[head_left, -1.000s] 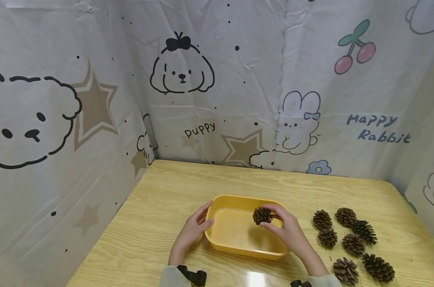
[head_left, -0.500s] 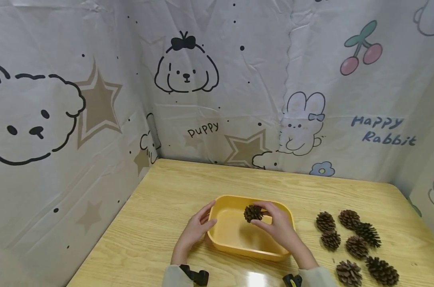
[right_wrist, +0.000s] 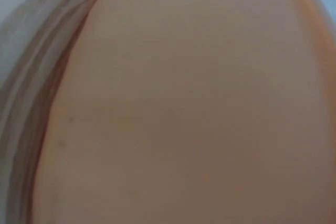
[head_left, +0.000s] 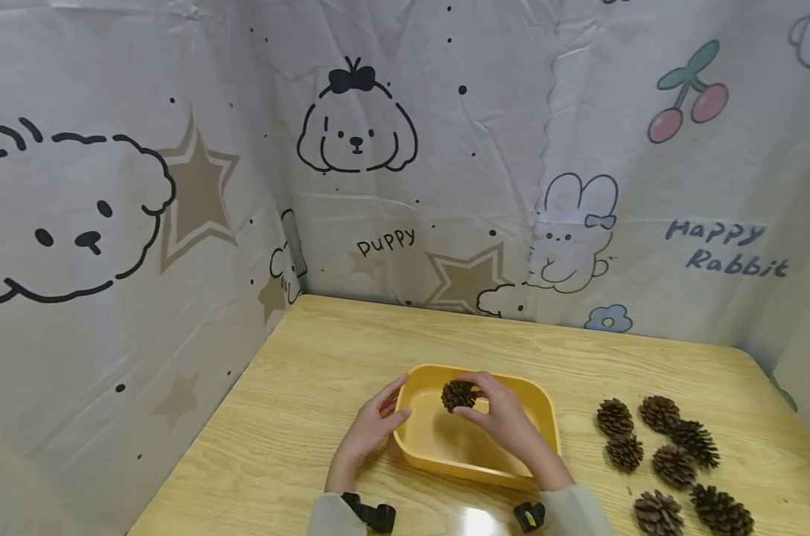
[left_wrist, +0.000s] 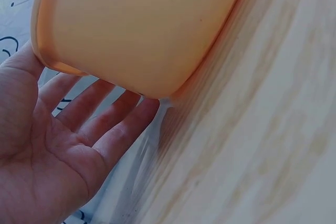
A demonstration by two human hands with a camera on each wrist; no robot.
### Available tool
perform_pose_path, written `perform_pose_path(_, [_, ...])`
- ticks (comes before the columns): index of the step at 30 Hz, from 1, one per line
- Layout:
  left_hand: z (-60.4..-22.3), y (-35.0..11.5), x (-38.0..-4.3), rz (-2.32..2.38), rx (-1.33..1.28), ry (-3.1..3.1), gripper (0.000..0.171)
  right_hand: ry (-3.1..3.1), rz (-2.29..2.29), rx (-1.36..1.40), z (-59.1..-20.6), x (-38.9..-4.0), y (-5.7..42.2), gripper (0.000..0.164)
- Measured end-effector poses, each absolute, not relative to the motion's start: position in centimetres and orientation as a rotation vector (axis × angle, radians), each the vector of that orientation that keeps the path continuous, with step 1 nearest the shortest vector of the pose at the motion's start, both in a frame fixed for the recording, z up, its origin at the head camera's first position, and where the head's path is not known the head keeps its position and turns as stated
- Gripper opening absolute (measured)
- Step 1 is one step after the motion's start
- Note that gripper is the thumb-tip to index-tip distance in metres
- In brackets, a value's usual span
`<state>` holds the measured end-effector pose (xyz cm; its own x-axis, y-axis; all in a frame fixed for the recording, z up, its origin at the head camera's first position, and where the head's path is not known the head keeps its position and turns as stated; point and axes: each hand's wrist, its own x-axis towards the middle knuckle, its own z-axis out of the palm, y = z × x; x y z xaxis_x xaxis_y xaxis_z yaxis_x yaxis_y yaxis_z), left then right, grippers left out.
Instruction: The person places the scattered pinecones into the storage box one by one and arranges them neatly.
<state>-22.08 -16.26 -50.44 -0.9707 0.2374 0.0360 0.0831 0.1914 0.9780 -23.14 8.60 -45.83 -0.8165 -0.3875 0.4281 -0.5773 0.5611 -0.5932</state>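
A brown pine cone (head_left: 457, 396) is pinched between the thumb and fingers of my right hand (head_left: 502, 418), held over the inside of a yellow plastic basin (head_left: 458, 469). At the basin's left end, my left hand (head_left: 370, 428) grips the rim, thumb over the edge. Its fingers (left_wrist: 121, 129) lie along the outside of the wall in the left wrist view. No other pine cone shows inside the basin, though my right hand covers part of it. The basin wall (right_wrist: 184, 98) fills the right wrist view, hiding that hand.
Several loose pine cones (head_left: 674, 466) lie in a group on the wooden table (head_left: 338, 335), right of the basin. A white cloth printed with cartoon animals (head_left: 391, 201) hangs behind the table and along its left side.
My right hand has carried the pine cone leftward above the basin, toward its left end. My left hand keeps its grip on the rim. The head view has shifted slightly.
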Motion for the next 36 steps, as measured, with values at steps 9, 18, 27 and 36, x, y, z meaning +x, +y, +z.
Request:
perform_pose_path(9, [-50.5, -16.2, -22.1, 1.893, 0.320, 2.314, 0.060, -2.564, 1.051, 0.878, -46.2, -23.8, 7.4, 0.046])
perform_pose_path(18, [-50.3, -16.2, -22.1, 1.898, 0.317, 2.307, 0.058, -2.646, 0.961, 0.876, -46.1, -24.1, 6.2, 0.043])
perform_pose_path(27, [-50.2, -16.3, -22.2, 1.882, 0.307, 2.326, 0.058, -2.708, 0.854, 0.929, -46.3, -24.6, 4.7, 0.038])
perform_pose_path(36, [-50.2, -16.3, -22.0, 1.884, 0.321, 2.313, 0.058, -2.764, 0.776, 0.992, -46.2, -24.3, 3.8, 0.037])
